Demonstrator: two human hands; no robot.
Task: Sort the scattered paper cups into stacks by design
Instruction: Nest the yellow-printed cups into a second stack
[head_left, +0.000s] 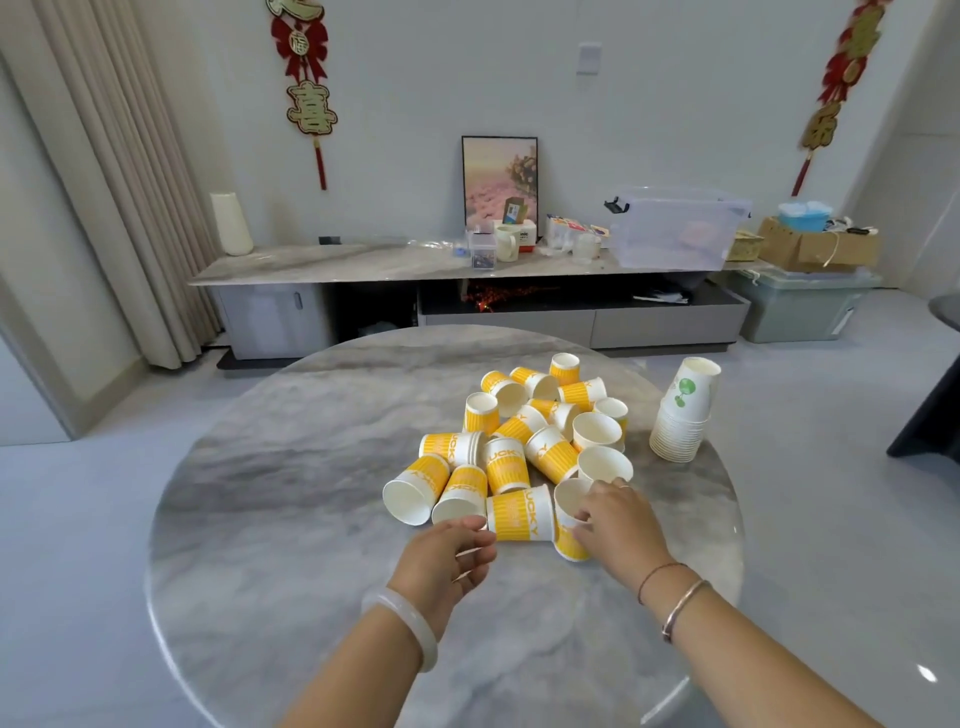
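Several yellow-and-white paper cups (506, 462) printed LUCKY lie scattered on the round marble table (291, 467), some upright, some on their sides. A tall stack of white cups with a green design (685, 410) leans at the table's right edge. My right hand (618, 525) grips a tilted yellow cup (569, 506) at the near side of the pile. My left hand (447, 558) hovers with fingers apart, just in front of a yellow cup lying on its side (519, 514), holding nothing.
The table's left half and near part are bare marble. Beyond it runs a low TV cabinet (363, 265) with a mug, boxes and a clear plastic bin (675, 228). A dark piece of furniture (930, 415) stands at the right.
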